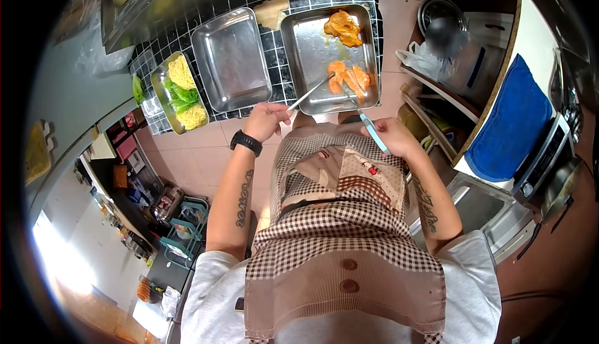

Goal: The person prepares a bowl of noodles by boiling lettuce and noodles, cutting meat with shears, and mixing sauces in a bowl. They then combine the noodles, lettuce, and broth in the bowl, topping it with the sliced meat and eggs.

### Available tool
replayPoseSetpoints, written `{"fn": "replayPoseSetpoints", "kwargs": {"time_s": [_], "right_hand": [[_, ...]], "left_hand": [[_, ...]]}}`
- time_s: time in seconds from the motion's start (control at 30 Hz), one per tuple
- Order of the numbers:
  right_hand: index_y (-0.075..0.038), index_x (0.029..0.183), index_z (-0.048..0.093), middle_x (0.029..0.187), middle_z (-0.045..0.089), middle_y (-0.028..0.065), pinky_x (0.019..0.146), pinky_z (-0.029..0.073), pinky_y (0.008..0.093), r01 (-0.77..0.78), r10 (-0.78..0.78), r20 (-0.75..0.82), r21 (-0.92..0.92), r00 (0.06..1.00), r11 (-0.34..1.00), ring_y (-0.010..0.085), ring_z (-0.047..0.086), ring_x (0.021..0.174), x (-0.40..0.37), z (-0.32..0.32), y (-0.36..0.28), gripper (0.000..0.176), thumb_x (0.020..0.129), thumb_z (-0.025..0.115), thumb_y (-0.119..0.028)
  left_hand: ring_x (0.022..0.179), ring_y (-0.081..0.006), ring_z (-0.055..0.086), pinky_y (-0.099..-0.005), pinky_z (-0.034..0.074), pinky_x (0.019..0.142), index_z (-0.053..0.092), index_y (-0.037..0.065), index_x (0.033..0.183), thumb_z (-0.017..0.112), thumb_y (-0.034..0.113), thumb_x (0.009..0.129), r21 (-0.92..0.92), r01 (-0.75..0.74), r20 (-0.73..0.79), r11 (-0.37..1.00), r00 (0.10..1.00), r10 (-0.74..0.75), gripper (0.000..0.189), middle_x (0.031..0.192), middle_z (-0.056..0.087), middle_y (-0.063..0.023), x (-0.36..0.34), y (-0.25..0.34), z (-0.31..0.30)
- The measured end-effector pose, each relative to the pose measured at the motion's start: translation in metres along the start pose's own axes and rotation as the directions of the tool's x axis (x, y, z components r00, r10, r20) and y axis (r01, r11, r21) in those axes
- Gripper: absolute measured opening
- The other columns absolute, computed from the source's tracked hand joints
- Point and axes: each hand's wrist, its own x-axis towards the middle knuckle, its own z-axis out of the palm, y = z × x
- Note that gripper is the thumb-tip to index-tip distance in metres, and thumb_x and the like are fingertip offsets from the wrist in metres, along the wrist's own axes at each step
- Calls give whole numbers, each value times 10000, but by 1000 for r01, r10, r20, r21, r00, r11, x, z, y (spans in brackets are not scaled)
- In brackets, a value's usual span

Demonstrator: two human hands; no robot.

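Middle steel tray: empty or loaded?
Empty. The middle tray shows bare metal only; the right tray holds orange meat pieces, the left tray noodles and greens.

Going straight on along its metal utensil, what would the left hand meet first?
The left hand aims its metal utensil at the orange food pieces in the steel tray; those come first, the tip seemingly touching them, depth unclear. The right hand holds a blue-handled tool nearby.
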Motion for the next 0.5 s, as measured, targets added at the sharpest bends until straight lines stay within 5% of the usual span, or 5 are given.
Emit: {"fn": "replayPoseSetpoints", "kwargs": {"time_s": [0.17,0.3,0.33,0.5], "right_hand": [[-16,868,606,634,541,-24,539,457,259,108,-107,-18,189,994,976,91,525,546,-20,11,23,424,923,667,-432],[-25,983,594,724,528,-13,595,453,254,122,-129,28,171,991,978,83,500,639,-19,23,26,398,939,650,-416],[-10,1216,630,1041,693,154,875,483,338,36,-47,78,131,996,991,226,641,973,-20,20,21,604,889,653,-517],[-42,1212,636,1044,695,168,883,486,357,52,-51,54,-8,997,999,271,655,986,-11,20,-3,630,881,617,-579]], "left_hand": [[456,-71,490,-206,293,388,709,-8,1051,638,137,951,-388,121,50,914,993,-110,190,719,650,-20,-20,-10,10],[458,-77,484,-206,296,396,707,-12,1050,619,141,963,-437,147,41,887,989,-144,196,728,646,-21,-33,-8,18],[495,-61,502,-184,344,409,700,-14,1057,627,151,960,-424,135,63,896,991,-120,205,745,660,-24,-35,-9,18],[483,-60,506,-186,345,397,699,-19,1064,623,142,960,-435,133,92,891,990,-104,206,744,666,-25,-33,-19,23]]}}
